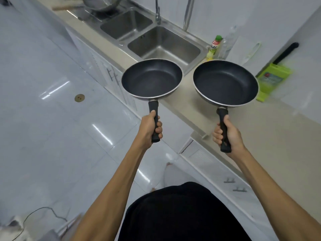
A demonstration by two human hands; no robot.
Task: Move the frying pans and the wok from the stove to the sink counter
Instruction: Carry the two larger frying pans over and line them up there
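Observation:
I hold two black non-stick frying pans level in the air. My left hand (151, 127) grips the black handle of the left frying pan (152, 78), which hangs over the counter's front edge beside the sink. My right hand (225, 132) grips the handle of the right frying pan (225, 82), which is above the beige sink counter (271, 129). Both pans are empty. A metal wok (102, 3) with a wooden handle sits on the drainboard at the far end, past the sink.
A steel double sink (198, 49) with a tap lies just beyond the pans. A dish soap bottle (214, 48) and a clear bottle stand by the wall. A green packet (272, 80) lies on the counter at right. White cabinets and glossy floor tiles are at left.

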